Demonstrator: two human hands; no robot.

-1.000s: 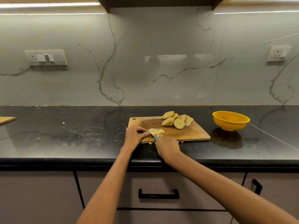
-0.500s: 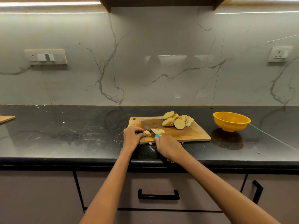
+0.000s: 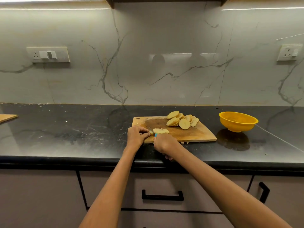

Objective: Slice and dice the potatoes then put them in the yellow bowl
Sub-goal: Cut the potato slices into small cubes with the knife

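The black countertop (image 3: 65,134) runs the width of the room, and everything worth watching sits on or near the wooden cutting board (image 3: 189,135). Right of the board, well apart, the yellow bowl (image 3: 238,123) stands on the counter; nothing shows inside it from here. On the board's far side lies a heap of potato slices (image 3: 181,120), overlapping one another, not yet diced. At the board's near left corner the left hand (image 3: 136,137) curls its fingers onto a small pale stack of slices (image 3: 161,131), pinning it down. Just beside it, the right hand (image 3: 164,143) is wrapped round a blue-handled knife (image 3: 155,135), the blade almost hidden between the two hands. To my eye, dicing is under way. It wants knuckles forward and fingertips tucked back, the stack held flat, even strokes, and care for bits straying off the board's near edge.
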